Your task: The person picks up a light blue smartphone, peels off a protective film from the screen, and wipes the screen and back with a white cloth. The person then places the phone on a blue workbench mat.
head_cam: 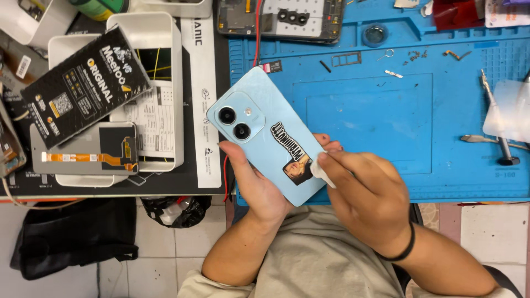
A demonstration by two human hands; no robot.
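At frame center, the left hand (pixel 251 179) is gripping a light-blue phone (pixel 265 132), slanting toward upper left, while the right hand (pixel 367 193) is pinching a white wipe (pixel 323 170) against its lower corner.

The phone (pixel 265 132) lies back-up over the work mat's (pixel 397 110) near left corner, between the left hand (pixel 251 182) and right hand (pixel 367 193). A screen panel (pixel 85 148) rests on trays at the desk's left; a screwdriver (pixel 497 124) lies at the mat's right edge.
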